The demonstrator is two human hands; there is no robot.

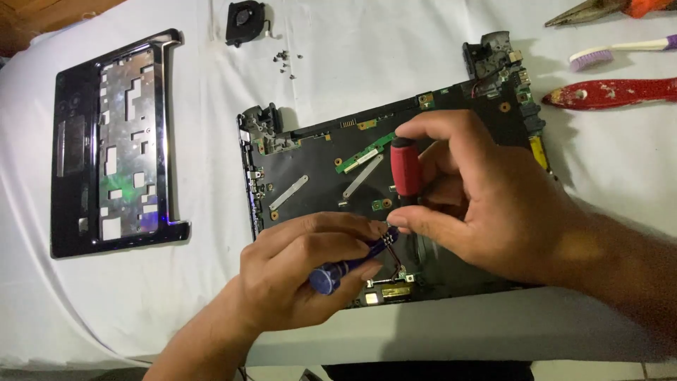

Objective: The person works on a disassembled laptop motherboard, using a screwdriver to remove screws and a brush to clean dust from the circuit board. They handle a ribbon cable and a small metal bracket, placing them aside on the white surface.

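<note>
White cloth (395, 42) covers the work surface on which all parts lie. Beneath both hands rests the opened laptop base (317, 176), a dark tray with hinge blocks at its two far corners and small green circuit strips across its floor. The right hand (486, 204) is clenched around a red-handled screwdriver (407, 167), held upright with thumb and fingers wrapped about the handle; its tip is hidden behind the fingers, so the contact point cannot be told. The left hand (303, 271), just beside and below the right, grasps a blue-handled screwdriver (338, 271), which lies slanted across the palm with its working end near the right thumb, over the near edge of the base (where a thin red-and-black wire (397, 264) runs to a small connector). Well to the left of the left hand lies the detached palm-rest frame (113, 141), black with a silvery perforated panel. Beyond the hands, at the far edge, sit a small black fan (247, 17) and a scatter of loose screws (285, 60). To the far right of the right hand lie a purple-bristled brush (620, 51), a red-handled tool (613, 93) and pliers (599, 10).
</note>
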